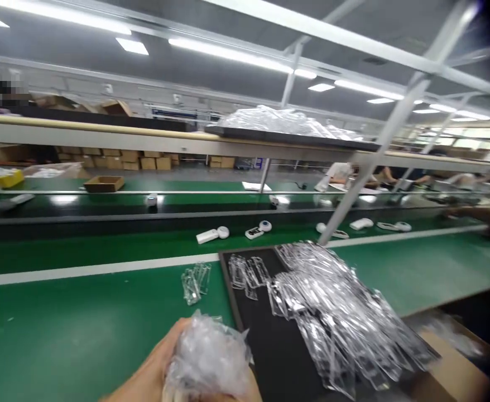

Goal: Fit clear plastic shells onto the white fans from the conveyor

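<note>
At the bottom centre, my left hand is wrapped round a crumpled bundle of clear plastic. My right hand shows only in part behind the bundle's lower right side, and its fingers are mostly hidden. Right of the bundle lies a black tray on the green bench. Many clear plastic pieces are heaped over the tray's middle and right. A smaller group of clear pieces sits at its upper left. Several loose clear pieces rest on the bench just left of the tray.
Beyond the bench, white devices lie on a green conveyor. A slanted metal post rises behind the tray. An open cardboard box stands at the lower right. A person's arm reaches in at the right edge.
</note>
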Demonstrator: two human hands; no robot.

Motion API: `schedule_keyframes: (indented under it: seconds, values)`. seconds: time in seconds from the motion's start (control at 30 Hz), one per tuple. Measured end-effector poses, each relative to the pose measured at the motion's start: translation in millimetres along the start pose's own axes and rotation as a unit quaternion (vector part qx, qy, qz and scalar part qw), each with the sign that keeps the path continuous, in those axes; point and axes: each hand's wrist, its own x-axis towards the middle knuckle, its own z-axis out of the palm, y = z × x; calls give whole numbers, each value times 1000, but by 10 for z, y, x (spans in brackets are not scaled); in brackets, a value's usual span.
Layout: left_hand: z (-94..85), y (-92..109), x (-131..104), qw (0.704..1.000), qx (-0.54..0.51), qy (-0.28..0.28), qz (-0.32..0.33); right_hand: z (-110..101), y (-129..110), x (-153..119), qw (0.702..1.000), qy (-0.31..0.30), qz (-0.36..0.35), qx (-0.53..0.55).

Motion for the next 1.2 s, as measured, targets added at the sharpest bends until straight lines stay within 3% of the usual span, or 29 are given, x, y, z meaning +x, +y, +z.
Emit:
schedule_keyframes:
  seconds: [0.07,0.17,0.27,0.33,0.47,0.57,0.67,0.77,0.83,0.93,1.0,1.1,1.2]
  values:
    - [-543,-207,-250,989,119,61,70,396,13,420,994,-46,-86,-45]
    - [-1346,-581,-499,928,309,110,178,974,42,1001,975,-92,-172,-110]
    - [-2067,-1016,-612,868,437,106,210,1469,123,1507,893,-129,-334,-272]
    - [-2454,-1313,-665,854,490,56,168,1722,232,1772,845,-176,-351,-363]
    - [-2961,-1725,-816,847,511,-136,49,2021,469,2009,810,-324,-226,-433]
    - [-3158,-1764,-964,862,477,-167,41,2078,486,1959,803,-376,-168,-430]
    - [-3277,-1692,-1140,869,458,-182,42,2009,333,1873,799,-399,-128,-430]
    - [-3361,-1655,-1302,867,457,-198,14,1853,132,1887,832,-364,-11,-419]
    - [-3399,-1642,-1307,885,439,-154,-33,1762,42,1983,867,-290,107,-391]
    - [-3416,-1590,-1041,916,364,2,-167,1765,27,2238,878,-193,234,-370]
    - [-3393,-1559,-727,916,288,66,-270,1885,86,2433,864,-201,248,-390]
    - [-3320,-1582,-283,904,203,37,-374,2153,216,2674,851,-252,212,-408]
    - [-3238,-1665,-34,907,203,24,-368,2348,330,2795,858,-273,176,-399]
